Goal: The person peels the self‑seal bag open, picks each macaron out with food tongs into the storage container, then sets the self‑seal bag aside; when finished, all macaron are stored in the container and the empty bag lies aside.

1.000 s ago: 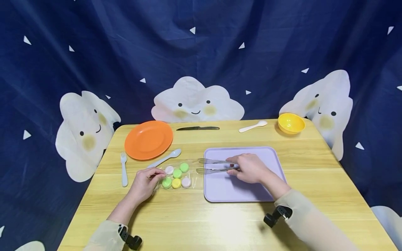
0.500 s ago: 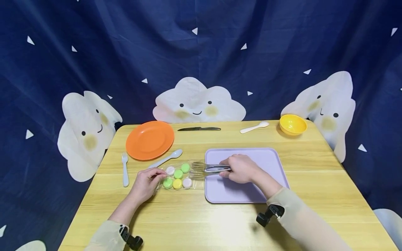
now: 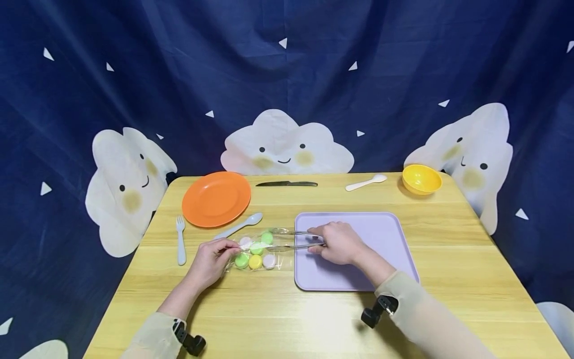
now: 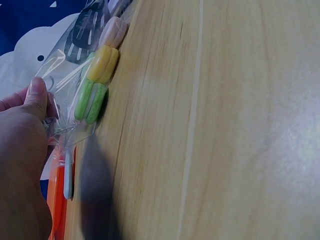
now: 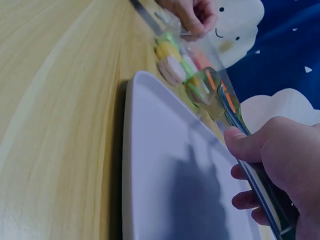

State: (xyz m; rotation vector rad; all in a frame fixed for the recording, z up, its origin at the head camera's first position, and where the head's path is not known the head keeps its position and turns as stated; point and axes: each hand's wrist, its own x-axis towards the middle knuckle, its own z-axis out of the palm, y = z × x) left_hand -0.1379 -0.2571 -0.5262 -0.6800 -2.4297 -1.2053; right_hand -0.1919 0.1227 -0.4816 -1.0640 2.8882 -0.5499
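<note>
Navy curtain (image 3: pixel 296 80) with white clouds (image 3: pixel 284 144) behind a wooden table (image 3: pixel 269 309)

Looks like polished, reflective metal on the tongs (image 5: pixel 269 200), and clear, glossy, crinkled plastic film on the bag (image 3: pixel 283 260). Seems matt and smooth on the macarons (image 4: pixel 103 64). Suggests smooth plastic in the lilac tray (image 3: pixel 309 276), orange plate (image 3: pixel 216 199) and shinier yellow bowl (image 3: pixel 421 180). Shows glossy wood grain across the table (image 3: pixel 251 319), creased cloth on the navy backdrop (image 3: pixel 314 80).
</note>
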